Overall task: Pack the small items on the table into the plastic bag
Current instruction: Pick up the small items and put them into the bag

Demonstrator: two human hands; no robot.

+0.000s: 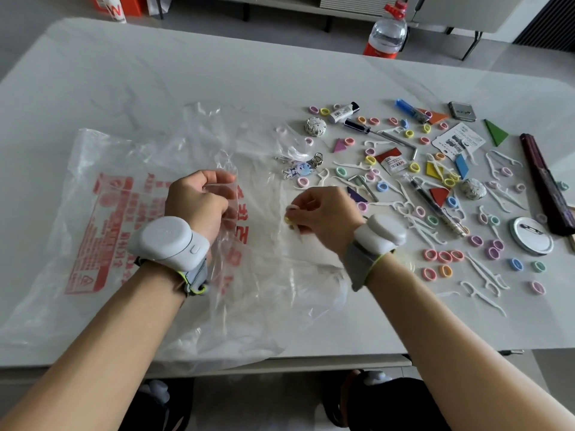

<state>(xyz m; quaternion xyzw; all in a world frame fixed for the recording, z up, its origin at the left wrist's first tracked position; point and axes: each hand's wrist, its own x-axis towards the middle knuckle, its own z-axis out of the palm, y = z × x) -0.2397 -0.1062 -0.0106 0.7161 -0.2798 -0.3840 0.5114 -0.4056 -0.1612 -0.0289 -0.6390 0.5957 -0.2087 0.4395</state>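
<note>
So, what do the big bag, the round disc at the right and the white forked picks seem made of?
Bag: thin clear plastic film, glossy; it wrinkles and the table shows through. Round disc: probably metal, shiny silver, with bright reflections and a pin across it. White picks: probably moulded plastic, matte, all one shape.

You worked on a smooth, matt pale table [155, 73]. Your plastic bag [124, 188] was thin clear film, crinkled and glossy, printed in red. Toward the right edge you had a badge [531, 235] with a shiny metal back, a hex key [401, 140] of dull metal, matt pastel rings [440, 257] and smooth white plastic floss picks [480, 297]. At the far edge stood a glossy clear plastic bottle [387, 32].
</note>
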